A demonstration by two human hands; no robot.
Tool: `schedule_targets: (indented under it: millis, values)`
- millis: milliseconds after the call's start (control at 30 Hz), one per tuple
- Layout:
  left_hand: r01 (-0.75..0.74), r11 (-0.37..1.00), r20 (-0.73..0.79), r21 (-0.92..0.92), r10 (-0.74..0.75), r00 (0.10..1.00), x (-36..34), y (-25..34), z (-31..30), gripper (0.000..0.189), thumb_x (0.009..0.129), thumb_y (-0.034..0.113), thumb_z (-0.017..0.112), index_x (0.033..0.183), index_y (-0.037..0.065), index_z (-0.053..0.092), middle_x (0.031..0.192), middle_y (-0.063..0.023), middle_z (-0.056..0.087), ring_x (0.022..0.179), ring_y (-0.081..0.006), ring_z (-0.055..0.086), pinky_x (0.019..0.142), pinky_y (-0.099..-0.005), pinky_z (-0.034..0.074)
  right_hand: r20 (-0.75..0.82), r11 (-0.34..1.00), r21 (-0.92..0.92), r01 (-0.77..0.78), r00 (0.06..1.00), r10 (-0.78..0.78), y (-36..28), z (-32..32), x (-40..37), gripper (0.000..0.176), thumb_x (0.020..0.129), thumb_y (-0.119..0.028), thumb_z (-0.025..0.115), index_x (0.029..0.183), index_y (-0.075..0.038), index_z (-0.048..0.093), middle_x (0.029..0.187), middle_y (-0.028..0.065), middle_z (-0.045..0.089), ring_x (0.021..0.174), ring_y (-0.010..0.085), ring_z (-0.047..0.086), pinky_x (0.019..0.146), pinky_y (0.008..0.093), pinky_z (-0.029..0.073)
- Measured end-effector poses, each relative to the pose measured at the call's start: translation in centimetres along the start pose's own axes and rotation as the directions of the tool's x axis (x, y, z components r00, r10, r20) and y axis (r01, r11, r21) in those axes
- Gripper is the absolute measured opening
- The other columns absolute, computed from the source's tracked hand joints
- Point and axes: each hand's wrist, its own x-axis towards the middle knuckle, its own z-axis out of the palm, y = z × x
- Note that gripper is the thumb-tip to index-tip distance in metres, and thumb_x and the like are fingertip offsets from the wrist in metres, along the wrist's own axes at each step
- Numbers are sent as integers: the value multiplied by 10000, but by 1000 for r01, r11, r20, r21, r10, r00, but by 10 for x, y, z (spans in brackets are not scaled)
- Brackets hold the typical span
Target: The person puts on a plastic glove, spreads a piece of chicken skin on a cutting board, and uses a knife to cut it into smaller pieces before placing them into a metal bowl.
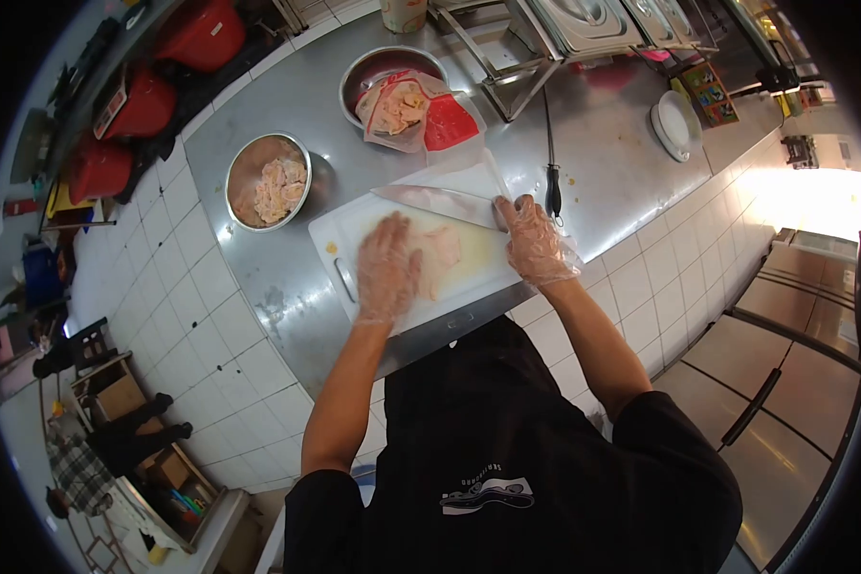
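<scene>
My right hand (534, 244), in a clear plastic glove, is closed around the handle of a large kitchen knife (440, 202). The blade points left across the far part of a white cutting board (337, 230). My left hand (387, 268), also gloved, lies with its fingers stretched out on the left part of the board. Just right of its fingers is a thin, pale pink piece of raw meat, probably chicken (442, 251). Wet, yellowish smears cover the middle of the board.
Left of the board stands a steel bowl (242, 172) of raw meat pieces. Behind it, a plastic bag of meat (394, 107) rests in another steel bowl (354, 75). A black-handled sharpening rod (553, 187) lies right of the board. Farther back are a metal rack (507, 72) and white plates (677, 124).
</scene>
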Motion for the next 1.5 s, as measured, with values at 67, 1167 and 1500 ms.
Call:
schedule_targets:
  millis: [67, 1167, 1500]
  values:
    - [-2, 994, -176, -108, -17, 984, 3, -18, -8, 503, 960, 177, 672, 1432, 38, 570, 1491, -193, 556, 1376, -399, 517, 1166, -514, 395, 44, 1000, 13, -21, 999, 21, 6, 4, -2, 615, 806, 4, 651, 1409, -57, 549, 1207, 237, 561, 1086, 413, 632, 863, 528, 568]
    - [-107, 972, -20, 207, 113, 993, 101, -4, 17, 797, 1063, 488, 480, 1559, -126, 363, 1610, -305, 408, 1541, -412, 333, 1232, -604, 264, 374, 994, -9, -107, 922, 102, -100, 46, -63, 296, 926, -107, 588, 1201, 3, 581, 805, 181, 749, 765, 351, 759, 679, 488, 579]
    - [-146, 978, -87, 147, 160, 983, 103, -9, 13, 681, 1053, 433, 517, 1451, -119, 502, 1521, -320, 498, 1471, -443, 415, 1205, -586, 308, 389, 992, 1, -124, 914, 114, -97, 43, -55, 302, 933, -95, 594, 1219, 2, 572, 828, 195, 746, 820, 364, 761, 717, 480, 582]
